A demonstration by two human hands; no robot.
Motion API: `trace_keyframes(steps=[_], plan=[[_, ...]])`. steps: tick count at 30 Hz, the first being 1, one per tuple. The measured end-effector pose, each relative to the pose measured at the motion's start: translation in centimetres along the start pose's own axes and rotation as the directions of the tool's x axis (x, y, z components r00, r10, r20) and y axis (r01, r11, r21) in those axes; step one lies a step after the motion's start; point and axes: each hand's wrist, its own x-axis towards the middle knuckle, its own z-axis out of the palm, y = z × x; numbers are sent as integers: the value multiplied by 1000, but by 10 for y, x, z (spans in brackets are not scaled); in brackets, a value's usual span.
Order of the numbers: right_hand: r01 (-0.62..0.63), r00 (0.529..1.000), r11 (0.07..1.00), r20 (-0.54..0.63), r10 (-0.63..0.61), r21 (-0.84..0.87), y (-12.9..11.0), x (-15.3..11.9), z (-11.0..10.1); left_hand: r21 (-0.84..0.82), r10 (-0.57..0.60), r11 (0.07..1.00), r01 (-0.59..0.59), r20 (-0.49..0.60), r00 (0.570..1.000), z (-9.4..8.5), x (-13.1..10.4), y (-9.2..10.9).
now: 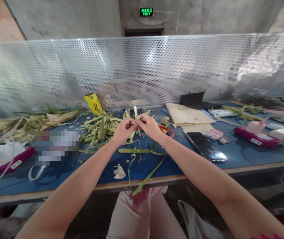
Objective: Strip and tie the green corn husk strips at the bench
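My left hand (126, 129) and my right hand (149, 124) meet over the blue table, fingertips pinched together. A pale green-white plant strip (135, 110) sticks up between them, and both hands grip it; its lower part is hidden by my fingers. Just behind and left of my hands lies a heap of green stalks and curled leaf strips (102, 127). A red loop (170, 132), like a scissors handle, shows beside my right wrist. In front of my hands lie a cut green stalk (137, 150), a long leaf (149, 176) and a pale scrap (119, 172).
Dry husks (57, 118) and a leaning yellow can (93, 103) stand behind left. Nearer are a purple tissue box (12, 161) and a blurred-out packet. To the right lie brown paper (189, 114), a phone (205, 146), a pink case (214, 133) and a purple power strip (256, 137). Perforated metal screen (194, 69) behind.
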Motion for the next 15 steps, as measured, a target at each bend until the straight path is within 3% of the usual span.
trace_keyframes(steps=[6, 11, 13, 15], plan=[[-69, 997, 997, 27, 67, 47, 0, 1, 3, 69, 4, 998, -3, -4, 1000, 1, 0, -2], [52, 996, 975, -54, -65, -218, 8, 7, -7, -33, -118, 993, 116, -77, 990, 1, -1, 10], [92, 996, 957, 15, -92, -276, 12, 10, -13, -96, -161, 984, 151, -99, 982, 0, 0, 9], [68, 988, 963, 150, -30, -260, 17, 12, -17, -172, -197, 969, 176, -117, 973, -2, 1, 5]])
